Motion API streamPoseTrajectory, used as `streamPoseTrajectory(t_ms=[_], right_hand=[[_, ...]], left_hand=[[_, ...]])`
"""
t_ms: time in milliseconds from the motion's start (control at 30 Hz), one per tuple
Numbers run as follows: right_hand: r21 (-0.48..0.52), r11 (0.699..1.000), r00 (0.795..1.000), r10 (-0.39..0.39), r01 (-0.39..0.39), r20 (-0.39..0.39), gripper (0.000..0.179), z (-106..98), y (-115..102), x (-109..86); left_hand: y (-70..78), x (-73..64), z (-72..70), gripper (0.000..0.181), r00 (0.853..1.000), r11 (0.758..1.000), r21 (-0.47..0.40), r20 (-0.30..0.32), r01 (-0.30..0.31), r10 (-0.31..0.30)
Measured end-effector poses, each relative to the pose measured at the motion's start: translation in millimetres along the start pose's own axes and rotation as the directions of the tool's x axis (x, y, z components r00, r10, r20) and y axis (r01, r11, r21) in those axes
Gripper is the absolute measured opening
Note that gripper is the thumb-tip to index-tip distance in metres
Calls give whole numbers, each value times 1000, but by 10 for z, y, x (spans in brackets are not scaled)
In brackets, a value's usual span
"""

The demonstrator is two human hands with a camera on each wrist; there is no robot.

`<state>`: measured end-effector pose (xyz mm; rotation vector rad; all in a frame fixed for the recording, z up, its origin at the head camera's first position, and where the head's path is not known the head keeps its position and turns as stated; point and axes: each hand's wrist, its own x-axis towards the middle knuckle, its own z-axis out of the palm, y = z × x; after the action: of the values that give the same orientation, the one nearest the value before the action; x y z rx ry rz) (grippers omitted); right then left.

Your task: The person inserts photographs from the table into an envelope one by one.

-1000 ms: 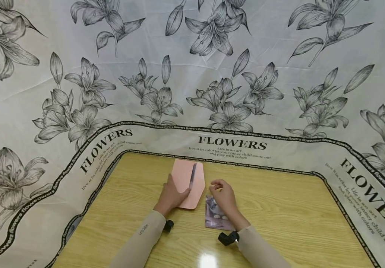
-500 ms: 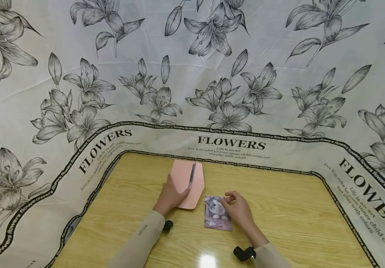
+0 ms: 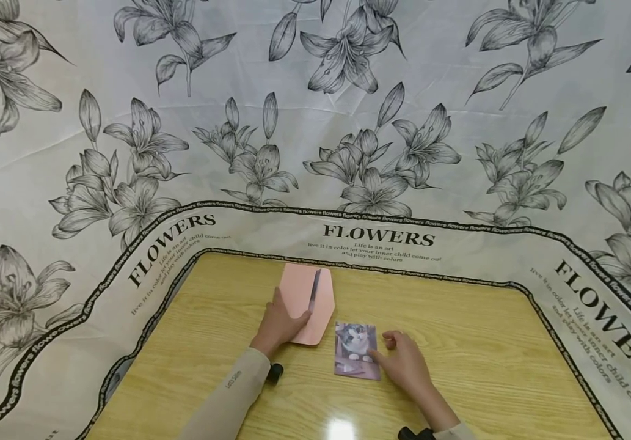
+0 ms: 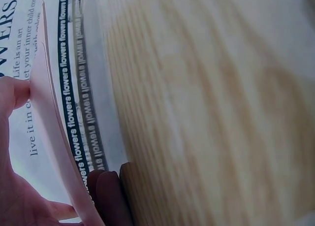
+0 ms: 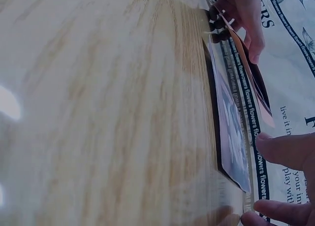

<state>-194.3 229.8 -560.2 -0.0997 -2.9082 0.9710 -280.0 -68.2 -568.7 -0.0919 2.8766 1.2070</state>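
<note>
My left hand (image 3: pixel 278 322) grips the near left part of a pink envelope (image 3: pixel 300 287), thumb on its upper face. In the left wrist view the envelope (image 4: pixel 49 100) is seen almost edge-on, with fingers on both sides. A narrow dark strip (image 3: pixel 314 290) shows along the base of its pointed flap. Right of it lies a cat photo card (image 3: pixel 351 342) on the table. My right hand (image 3: pixel 407 362) is beside the card, its thumb right at the card's right edge and its other fingers loosely bent, holding nothing. The right wrist view shows the card (image 5: pixel 229 122) edge-on, near the thumb.
The wood-grain table (image 3: pixel 485 354) has a glare spot near its front. A white cloth (image 3: pixel 271 229) with flower drawings and lettering rises around the back and sides. Black wrist cameras sit on both wrists.
My right hand has moved right and towards me, off the cat photo card, uncovering the picture. My left hand and the envelope stay in place.
</note>
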Motion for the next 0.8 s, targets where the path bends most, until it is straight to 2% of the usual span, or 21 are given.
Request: streamPoseTrajectory(t_ms=[300, 600, 800], right_hand=[[-59, 998, 999, 23, -21, 39, 66, 36, 32, -57], [-118, 993, 999, -22, 26, 30, 75, 88, -8, -46], [-141, 989, 999, -39, 43, 29, 70, 118, -36, -46]], left_hand=[[23, -7, -7, 118, 1000, 1000, 4, -8, -4, 4], [33, -14, -3, 118, 1000, 1000, -7, -15, -7, 7], [40, -20, -7, 117, 1000, 1000, -5, -15, -6, 6]])
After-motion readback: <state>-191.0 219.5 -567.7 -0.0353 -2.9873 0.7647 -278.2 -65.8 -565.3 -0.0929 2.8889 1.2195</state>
